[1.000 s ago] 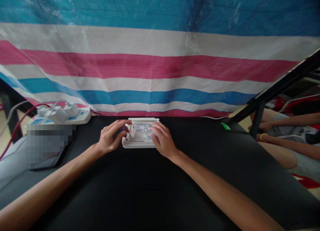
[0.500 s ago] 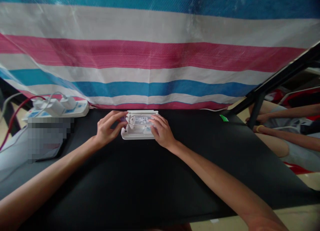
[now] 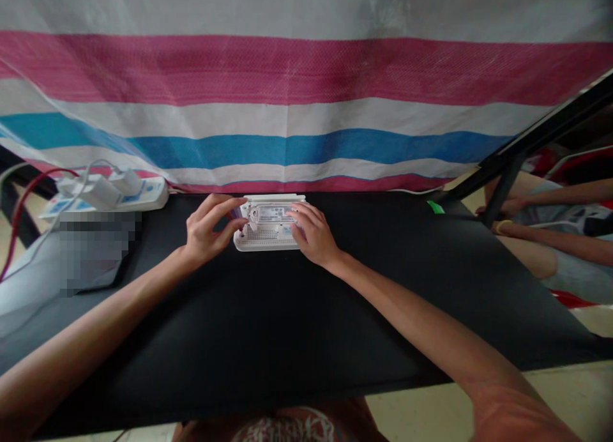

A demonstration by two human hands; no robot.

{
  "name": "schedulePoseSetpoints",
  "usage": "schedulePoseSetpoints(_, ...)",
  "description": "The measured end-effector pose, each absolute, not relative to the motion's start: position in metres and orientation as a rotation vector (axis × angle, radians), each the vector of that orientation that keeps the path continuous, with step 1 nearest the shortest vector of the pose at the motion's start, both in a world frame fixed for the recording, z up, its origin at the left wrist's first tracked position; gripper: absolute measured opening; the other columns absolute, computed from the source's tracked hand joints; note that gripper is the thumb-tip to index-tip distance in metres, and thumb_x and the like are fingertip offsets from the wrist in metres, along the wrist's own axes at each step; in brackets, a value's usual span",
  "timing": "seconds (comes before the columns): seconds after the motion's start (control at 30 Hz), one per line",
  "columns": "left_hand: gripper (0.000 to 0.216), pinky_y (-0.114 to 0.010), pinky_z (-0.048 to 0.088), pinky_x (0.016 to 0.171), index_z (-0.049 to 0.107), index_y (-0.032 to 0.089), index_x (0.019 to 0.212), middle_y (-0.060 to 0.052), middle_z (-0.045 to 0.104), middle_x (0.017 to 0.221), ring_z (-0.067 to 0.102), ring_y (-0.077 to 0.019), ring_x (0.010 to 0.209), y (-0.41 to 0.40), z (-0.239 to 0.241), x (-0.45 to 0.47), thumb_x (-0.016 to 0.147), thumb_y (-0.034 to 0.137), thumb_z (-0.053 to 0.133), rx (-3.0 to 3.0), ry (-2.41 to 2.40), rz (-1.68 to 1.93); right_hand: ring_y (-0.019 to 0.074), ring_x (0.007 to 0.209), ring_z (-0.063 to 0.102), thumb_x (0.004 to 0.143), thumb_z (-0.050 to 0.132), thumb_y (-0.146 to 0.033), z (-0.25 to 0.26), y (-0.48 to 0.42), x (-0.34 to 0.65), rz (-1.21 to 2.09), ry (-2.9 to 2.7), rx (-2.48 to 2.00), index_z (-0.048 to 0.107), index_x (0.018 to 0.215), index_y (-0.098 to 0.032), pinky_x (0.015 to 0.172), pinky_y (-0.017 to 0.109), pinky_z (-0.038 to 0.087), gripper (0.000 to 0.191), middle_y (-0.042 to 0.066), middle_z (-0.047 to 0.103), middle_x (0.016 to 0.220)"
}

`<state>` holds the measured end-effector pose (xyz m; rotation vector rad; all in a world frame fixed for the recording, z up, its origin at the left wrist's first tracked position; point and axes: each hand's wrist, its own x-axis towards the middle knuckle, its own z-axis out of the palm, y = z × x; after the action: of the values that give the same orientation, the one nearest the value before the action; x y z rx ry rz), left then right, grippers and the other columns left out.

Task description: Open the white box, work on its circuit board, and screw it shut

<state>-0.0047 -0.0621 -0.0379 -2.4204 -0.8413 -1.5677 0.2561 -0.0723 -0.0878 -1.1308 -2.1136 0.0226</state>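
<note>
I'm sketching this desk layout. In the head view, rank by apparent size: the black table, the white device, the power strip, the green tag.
1. black table
2. power strip and white device, too close to rank
3. green tag

Makeshift workshop, tarp backdrop (image 3: 306, 110) (striped), black table (image 3: 287, 327), power strip (image 3: 119, 196)

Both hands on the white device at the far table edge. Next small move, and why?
Probably press the left hand's thumb and forefinger in at the device's left end while the right hand holds it down. The white device lies flat on the black table, the left fingertips pinch at its left edge, and the right hand covers its right side, bracing it. What the fingertips grip is too small to tell.
</note>
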Motion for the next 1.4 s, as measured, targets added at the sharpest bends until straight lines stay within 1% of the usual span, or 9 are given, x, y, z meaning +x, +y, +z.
schedulePoseSetpoints(0.13,0.035,-0.029,0.056,0.080,0.062,0.021,0.127,-0.006,0.071,0.102,0.068,-0.0173,0.089,-0.062,-0.037,-0.007,0.092,0.020,0.060,-2.521,-0.834,-1.531,0.0260,0.131,0.050,0.100,0.038,-0.036,-0.086,-0.073,0.256,0.018,-2.107,-1.135,0.062,0.120,-0.019,0.111,0.049,0.041,0.036,0.013,0.061,0.133)
schedulePoseSetpoints(0.33,0.036,-0.022,0.055,0.067,0.065,0.022,0.121,-0.003,0.070,0.096,0.064,-0.0114,0.070,-0.060,-0.037,-0.008,0.086,0.029,0.072,-2.391,-0.859,-1.559,0.0268,0.131,0.050,0.100,0.039,-0.033,-0.088,-0.072,0.256,0.011,-2.114,-1.132,0.063,0.120,-0.017,0.111,0.049,0.040,0.035,0.014,0.061,0.133)
schedulePoseSetpoints(0.53,0.033,-0.026,0.056,0.073,0.061,0.020,0.125,-0.007,0.070,0.105,0.068,-0.0147,0.081,-0.060,-0.042,-0.008,0.093,0.021,0.061,-2.500,-0.851,-1.532,0.0265,0.131,0.049,0.100,0.039,-0.034,-0.088,-0.072,0.256,0.028,-2.114,-1.145,0.062,0.120,-0.019,0.111,0.051,0.040,0.035,0.013,0.061,0.134)
schedulePoseSetpoints(0.63,0.037,-0.023,0.054,0.067,0.062,0.021,0.124,-0.004,0.070,0.098,0.065,-0.0115,0.070,-0.060,-0.043,-0.007,0.088,0.023,0.070,-2.455,-0.856,-1.550,0.0265,0.131,0.049,0.100,0.039,-0.034,-0.089,-0.072,0.255,0.009,-2.107,-1.141,0.063,0.120,-0.018,0.111,0.050,0.040,0.035,0.013,0.061,0.133)
schedulePoseSetpoints(0.73,0.041,-0.022,0.054,0.065,0.065,0.021,0.120,-0.004,0.069,0.096,0.064,-0.0119,0.070,-0.061,-0.040,-0.005,0.082,0.027,0.078,-2.404,-0.813,-1.558,0.0263,0.130,0.050,0.100,0.038,-0.033,-0.089,-0.072,0.255,-0.011,-2.106,-1.128,0.063,0.119,-0.016,0.111,0.049,0.041,0.036,0.014,0.062,0.132)
schedulePoseSetpoints(0.9,0.039,-0.026,0.056,0.075,0.059,0.019,0.130,-0.006,0.071,0.099,0.069,-0.0152,0.081,-0.062,-0.041,-0.007,0.091,0.017,0.062,-2.533,-0.790,-1.534,0.0260,0.129,0.051,0.100,0.038,-0.033,-0.088,-0.072,0.255,-0.027,-2.103,-1.118,0.063,0.119,-0.017,0.111,0.049,0.041,0.036,0.014,0.062,0.131)
schedulePoseSetpoints(1.1,0.040,-0.023,0.055,0.065,0.066,0.019,0.120,-0.005,0.070,0.096,0.064,-0.0132,0.072,-0.059,-0.046,-0.008,0.083,0.033,0.075,-2.392,-0.864,-1.532,0.0263,0.131,0.050,0.100,0.038,-0.035,-0.089,-0.071,0.256,-0.005,-2.114,-1.138,0.063,0.120,-0.018,0.111,0.049,0.040,0.036,0.013,0.062,0.133)
schedulePoseSetpoints(1.27,0.040,-0.026,0.056,0.071,0.058,0.021,0.133,-0.006,0.070,0.102,0.067,-0.0148,0.080,-0.059,-0.047,-0.007,0.092,0.020,0.061,-2.525,-0.809,-1.565,0.0264,0.132,0.049,0.100,0.038,-0.035,-0.090,-0.071,0.256,0.010,-2.112,-1.131,0.062,0.120,-0.017,0.112,0.048,0.038,0.037,0.014,0.061,0.134)
schedulePoseSetpoints(1.4,0.048,-0.023,0.055,0.066,0.059,0.023,0.131,-0.005,0.069,0.100,0.064,-0.0126,0.074,-0.060,-0.047,-0.007,0.085,0.028,0.073,-2.436,-0.858,-1.573,0.0263,0.131,0.050,0.100,0.039,-0.035,-0.090,-0.071,0.256,0.003,-2.108,-1.125,0.063,0.119,-0.017,0.112,0.047,0.039,0.035,0.014,0.061,0.133)
